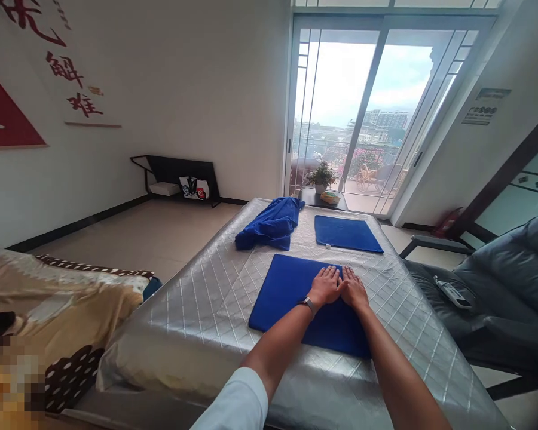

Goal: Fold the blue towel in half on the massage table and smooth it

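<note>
A blue cloth point(282, 292), folded into a flat rectangle, lies on the silver quilted bed cover point(197, 298) in front of me. Flat on its right half rests my left hand point(327, 285), fingers stretched out, with a dark band around the wrist. Close against it, thumbs touching, my right hand point(354, 288) also lies flat on the cloth. Farther back on the bed is a second folded blue cloth point(347, 233) with a small white tag at its near edge. To its left sits a crumpled blue cloth point(271, 224) in a loose heap.
A dark padded armchair point(497, 286) with a remote point(452, 292) on its seat stands at the right. A patterned blanket point(72, 292) is at the left. Beyond the bed are a small table with a potted plant point(321, 175) and a sliding glass door point(363, 113).
</note>
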`<state>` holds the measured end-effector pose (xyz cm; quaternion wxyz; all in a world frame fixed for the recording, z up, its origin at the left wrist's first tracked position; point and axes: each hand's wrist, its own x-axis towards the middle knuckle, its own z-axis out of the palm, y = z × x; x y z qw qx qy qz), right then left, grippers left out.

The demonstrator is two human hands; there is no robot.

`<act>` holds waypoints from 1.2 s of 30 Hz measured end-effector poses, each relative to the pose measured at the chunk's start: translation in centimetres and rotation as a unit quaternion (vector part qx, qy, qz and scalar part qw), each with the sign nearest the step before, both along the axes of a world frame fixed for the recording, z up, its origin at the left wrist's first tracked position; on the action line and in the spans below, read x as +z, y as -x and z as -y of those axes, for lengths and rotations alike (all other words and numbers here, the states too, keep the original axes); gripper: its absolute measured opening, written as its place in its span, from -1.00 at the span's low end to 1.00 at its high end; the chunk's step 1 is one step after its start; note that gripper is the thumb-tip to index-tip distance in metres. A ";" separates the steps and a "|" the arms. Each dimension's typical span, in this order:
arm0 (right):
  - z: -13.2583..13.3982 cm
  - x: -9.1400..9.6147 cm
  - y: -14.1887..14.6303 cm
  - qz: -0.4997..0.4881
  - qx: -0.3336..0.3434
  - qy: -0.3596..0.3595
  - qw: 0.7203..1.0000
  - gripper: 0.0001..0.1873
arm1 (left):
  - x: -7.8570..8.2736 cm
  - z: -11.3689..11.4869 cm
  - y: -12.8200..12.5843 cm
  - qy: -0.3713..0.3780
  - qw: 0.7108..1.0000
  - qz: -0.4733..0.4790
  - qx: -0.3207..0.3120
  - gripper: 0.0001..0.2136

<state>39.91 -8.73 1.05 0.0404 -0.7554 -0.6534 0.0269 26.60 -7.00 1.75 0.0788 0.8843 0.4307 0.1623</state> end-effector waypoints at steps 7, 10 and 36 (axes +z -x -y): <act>-0.1 0.2 0.1 -0.012 -0.010 0.005 1.000 -0.28 | -1.0 -2.1 4.0 0.031 0.996 0.001 0.086 -0.22; -0.1 0.4 0.3 -0.021 -0.011 0.004 1.000 -0.27 | -0.9 -3.5 9.2 0.034 0.988 -0.014 0.152 -0.16; 4.6 -0.1 1.4 0.039 0.000 0.001 0.999 -0.29 | -1.0 -4.6 16.4 0.030 0.972 -0.029 0.233 -0.20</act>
